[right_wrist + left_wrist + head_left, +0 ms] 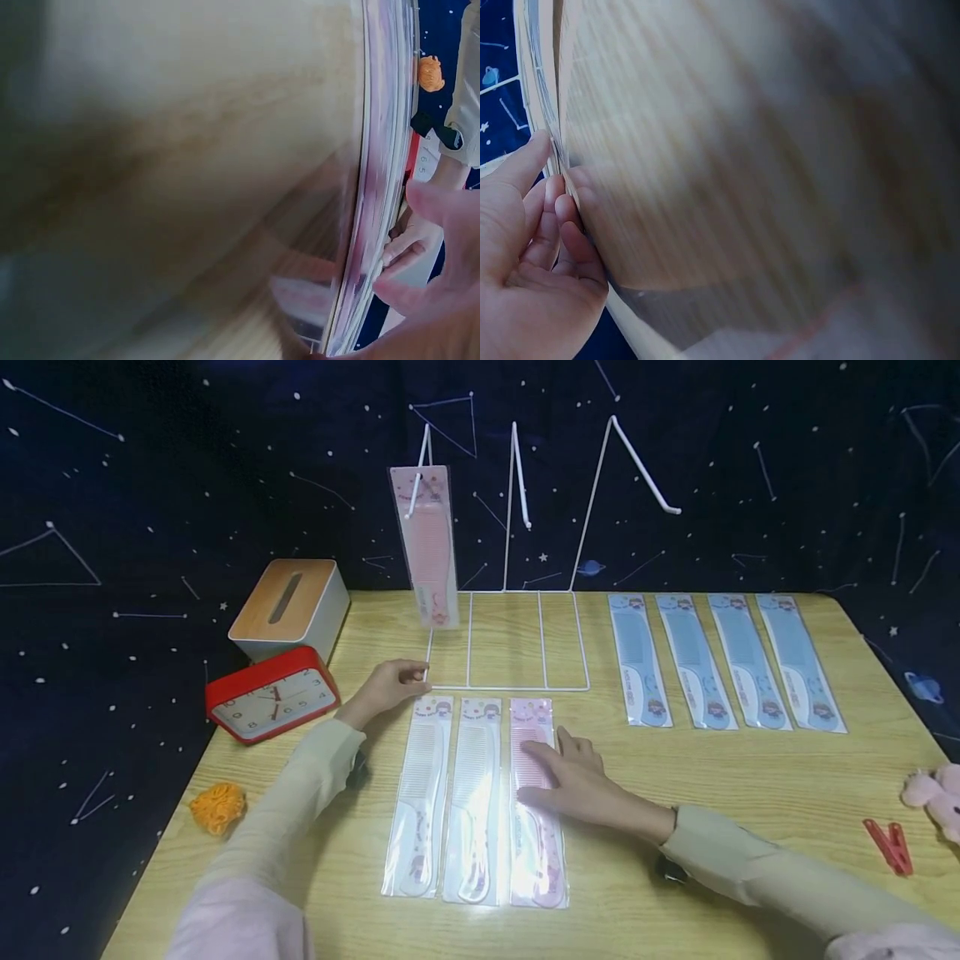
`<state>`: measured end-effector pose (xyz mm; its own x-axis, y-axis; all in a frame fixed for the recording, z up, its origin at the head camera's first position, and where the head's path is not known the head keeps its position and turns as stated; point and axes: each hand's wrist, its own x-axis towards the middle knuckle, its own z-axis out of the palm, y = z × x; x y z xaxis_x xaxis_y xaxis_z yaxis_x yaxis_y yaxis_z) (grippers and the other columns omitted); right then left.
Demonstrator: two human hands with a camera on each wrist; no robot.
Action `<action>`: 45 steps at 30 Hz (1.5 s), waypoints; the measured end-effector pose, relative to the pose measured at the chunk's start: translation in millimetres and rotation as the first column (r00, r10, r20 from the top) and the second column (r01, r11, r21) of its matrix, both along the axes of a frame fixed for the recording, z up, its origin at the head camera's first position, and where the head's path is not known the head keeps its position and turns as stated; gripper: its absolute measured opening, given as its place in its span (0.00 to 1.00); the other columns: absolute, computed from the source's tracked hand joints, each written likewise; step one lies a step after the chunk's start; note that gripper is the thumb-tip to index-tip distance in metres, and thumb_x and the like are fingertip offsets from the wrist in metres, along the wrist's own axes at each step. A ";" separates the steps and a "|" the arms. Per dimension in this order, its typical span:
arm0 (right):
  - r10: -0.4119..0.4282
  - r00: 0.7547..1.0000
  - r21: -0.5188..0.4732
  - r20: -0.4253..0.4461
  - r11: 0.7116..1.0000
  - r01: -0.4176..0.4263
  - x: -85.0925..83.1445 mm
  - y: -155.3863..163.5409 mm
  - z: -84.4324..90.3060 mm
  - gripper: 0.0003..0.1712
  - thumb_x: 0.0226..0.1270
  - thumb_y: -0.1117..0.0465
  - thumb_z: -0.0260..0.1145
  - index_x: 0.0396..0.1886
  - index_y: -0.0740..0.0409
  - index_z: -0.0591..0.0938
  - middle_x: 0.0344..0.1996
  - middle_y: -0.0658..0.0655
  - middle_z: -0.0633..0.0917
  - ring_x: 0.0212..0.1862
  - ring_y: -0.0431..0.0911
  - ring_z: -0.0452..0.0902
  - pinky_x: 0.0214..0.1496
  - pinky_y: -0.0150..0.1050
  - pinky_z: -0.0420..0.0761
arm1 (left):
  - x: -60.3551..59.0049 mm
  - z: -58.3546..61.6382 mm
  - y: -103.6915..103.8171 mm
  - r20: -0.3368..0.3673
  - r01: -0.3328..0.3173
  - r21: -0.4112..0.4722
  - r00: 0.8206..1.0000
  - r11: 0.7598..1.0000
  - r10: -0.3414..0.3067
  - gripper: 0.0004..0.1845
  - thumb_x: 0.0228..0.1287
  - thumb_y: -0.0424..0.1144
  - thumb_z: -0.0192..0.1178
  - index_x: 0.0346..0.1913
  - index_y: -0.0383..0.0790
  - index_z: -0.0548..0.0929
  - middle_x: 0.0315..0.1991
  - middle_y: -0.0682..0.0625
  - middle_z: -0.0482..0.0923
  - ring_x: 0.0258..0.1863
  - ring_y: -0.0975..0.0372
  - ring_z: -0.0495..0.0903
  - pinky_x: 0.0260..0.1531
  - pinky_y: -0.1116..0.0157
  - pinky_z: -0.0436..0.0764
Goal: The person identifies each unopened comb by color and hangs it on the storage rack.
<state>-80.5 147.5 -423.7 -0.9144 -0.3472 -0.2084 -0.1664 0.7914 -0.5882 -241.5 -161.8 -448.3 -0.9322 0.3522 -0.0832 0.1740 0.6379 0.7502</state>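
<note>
Head view. The right hand (573, 781) lies flat on the pink comb packet (536, 802), thumb and forefinger spread over its upper half, fingers straight and pressing rather than gripping. This packet is the rightmost of three lying side by side on the table (750, 793), beside two white comb packets (450, 797). The left hand (390, 685) rests at the front left corner of the white wire rack (506, 643), fingers curled about the base wire, apparently steadying it. One pink packet already hangs on the rack's left hook (426, 539); two hooks stand bare. Judged step: picking up the next pink packet. The next move calls for lifting its edge off the table to get a pinch.

Left wrist view. The curled fingers (555, 217) touch the thin wire at the table's edge; the rest is blurred.

Right wrist view. The fingertips (420, 206) sit against the packet's glossy edge (375, 187); no closed grip shows.
</note>
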 end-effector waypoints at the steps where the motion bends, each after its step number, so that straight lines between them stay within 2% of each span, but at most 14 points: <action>1: 0.005 1.000 0.017 0.009 1.000 -0.005 -0.4 -0.8 0.0 0.44 0.55 0.36 0.66 0.69 0.49 0.67 0.69 0.78 0.49 0.67 0.71 0.47 0.62 0.72 0.51 | -0.3 -0.3 0.1 0.002 -0.001 0.001 1.000 1.000 0.001 0.24 0.61 0.36 0.65 0.58 0.29 0.76 0.40 0.43 0.79 0.41 0.56 0.75 0.47 0.60 0.75; 4: 0.025 1.000 0.064 0.015 0.998 -0.026 -1.4 -2.4 0.8 0.48 0.52 0.33 0.67 0.69 0.49 0.67 0.70 0.77 0.48 0.67 0.69 0.47 0.63 0.69 0.50 | -0.7 -0.9 0.0 0.004 -0.005 0.002 1.000 1.000 0.005 0.24 0.61 0.36 0.65 0.58 0.29 0.76 0.41 0.42 0.80 0.41 0.55 0.75 0.47 0.59 0.75; 10: 0.056 0.998 0.116 -0.038 0.992 -0.052 -0.7 -3.2 3.0 0.51 0.46 0.31 0.70 0.67 0.52 0.70 0.68 0.80 0.52 0.65 0.70 0.52 0.61 0.67 0.55 | -0.9 -0.8 -0.8 -0.001 -0.001 -0.003 1.000 1.000 0.001 0.24 0.61 0.36 0.64 0.59 0.29 0.76 0.41 0.43 0.79 0.41 0.56 0.75 0.47 0.60 0.75; 14: 0.068 0.994 0.134 -0.083 0.989 -0.057 1.9 -1.6 2.0 0.49 0.43 0.36 0.74 0.64 0.55 0.72 0.66 0.80 0.56 0.63 0.71 0.55 0.60 0.65 0.58 | -1.0 -0.8 -0.2 0.022 -0.005 0.004 1.000 1.000 0.005 0.24 0.61 0.36 0.64 0.59 0.29 0.76 0.40 0.44 0.79 0.41 0.57 0.74 0.46 0.61 0.74; 18: 0.066 0.995 0.148 -0.078 0.988 -0.054 3.3 2.4 4.7 0.48 0.42 0.45 0.76 0.64 0.57 0.71 0.65 0.79 0.59 0.61 0.71 0.58 0.59 0.66 0.61 | -1.4 -0.9 -0.1 0.022 -0.007 0.000 1.000 1.000 0.007 0.24 0.61 0.36 0.64 0.59 0.29 0.76 0.41 0.43 0.79 0.42 0.56 0.74 0.47 0.61 0.74; 25: -0.021 0.999 0.033 0.036 0.999 0.020 3.4 13.8 10.0 0.48 0.41 0.61 0.73 0.67 0.61 0.68 0.64 0.76 0.60 0.60 0.69 0.58 0.50 0.65 0.72 | -1.9 0.4 -1.3 0.005 -0.001 -0.008 1.000 1.000 0.001 0.24 0.62 0.36 0.64 0.59 0.29 0.75 0.42 0.42 0.79 0.42 0.55 0.75 0.47 0.60 0.75; 30: -0.026 0.999 -0.041 0.040 0.999 0.027 0.8 21.7 6.4 0.49 0.41 0.63 0.75 0.67 0.62 0.67 0.58 0.72 0.65 0.56 0.64 0.66 0.52 0.60 0.74 | -0.3 1.5 -1.2 0.019 -0.003 0.009 1.000 1.000 0.003 0.24 0.62 0.37 0.64 0.60 0.30 0.75 0.42 0.42 0.79 0.41 0.56 0.75 0.46 0.61 0.75; 33: 0.000 0.999 -0.075 0.035 0.997 0.002 -0.6 26.2 4.9 0.49 0.43 0.63 0.75 0.68 0.64 0.65 0.54 0.71 0.69 0.51 0.59 0.70 0.51 0.57 0.75 | 0.7 1.6 -0.6 0.030 0.001 0.020 1.000 1.000 -0.001 0.25 0.62 0.37 0.64 0.60 0.29 0.75 0.42 0.43 0.79 0.40 0.56 0.74 0.45 0.62 0.74; 36: 0.039 0.999 -0.121 0.037 0.992 -0.034 -2.0 31.1 6.3 0.45 0.51 0.66 0.70 0.69 0.66 0.63 0.57 0.73 0.71 0.54 0.62 0.70 0.56 0.58 0.72 | 1.0 2.0 0.0 0.028 0.003 0.011 1.000 1.000 -0.003 0.25 0.63 0.37 0.63 0.60 0.29 0.75 0.41 0.43 0.79 0.40 0.57 0.74 0.44 0.62 0.74; 39: 0.046 0.997 -0.184 0.062 0.982 -0.034 -3.8 35.6 10.0 0.39 0.57 0.69 0.61 0.70 0.67 0.60 0.64 0.74 0.66 0.63 0.64 0.64 0.64 0.60 0.63 | 1.0 2.6 0.2 0.040 -0.004 0.011 0.999 1.000 0.004 0.24 0.63 0.37 0.63 0.60 0.30 0.75 0.41 0.43 0.78 0.40 0.57 0.74 0.44 0.62 0.74; 41: 0.030 0.997 -0.218 0.073 0.976 -0.013 -5.2 37.8 13.3 0.38 0.59 0.71 0.56 0.71 0.66 0.59 0.67 0.73 0.62 0.65 0.63 0.62 0.66 0.59 0.61 | 0.7 2.3 0.0 0.044 -0.010 0.007 0.999 1.000 0.010 0.24 0.63 0.37 0.63 0.60 0.31 0.75 0.42 0.43 0.78 0.40 0.56 0.74 0.44 0.62 0.74; 43: 0.007 0.997 -0.249 0.081 0.968 0.013 -7.0 39.0 18.1 0.37 0.60 0.71 0.54 0.72 0.64 0.58 0.62 0.74 0.68 0.56 0.61 0.71 0.57 0.56 0.72 | 0.5 1.9 0.1 0.041 -0.011 0.000 0.999 1.000 0.011 0.24 0.63 0.37 0.63 0.60 0.30 0.75 0.42 0.43 0.78 0.41 0.56 0.74 0.45 0.62 0.74; 45: 0.001 0.999 -0.277 0.052 0.961 0.014 -9.3 39.2 24.0 0.36 0.63 0.71 0.54 0.72 0.62 0.58 0.55 0.72 0.72 0.46 0.57 0.75 0.45 0.49 0.80 | 0.2 1.1 0.1 0.037 -0.009 -0.012 0.999 1.000 0.010 0.24 0.63 0.37 0.63 0.60 0.30 0.75 0.43 0.42 0.79 0.41 0.56 0.74 0.45 0.62 0.74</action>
<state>-89.8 186.7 -399.7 -0.9075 -0.3920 -0.1510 -0.1260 0.5969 -0.7924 -241.3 -161.7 -447.1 -0.9318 0.3421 -0.1213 0.1404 0.6479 0.7487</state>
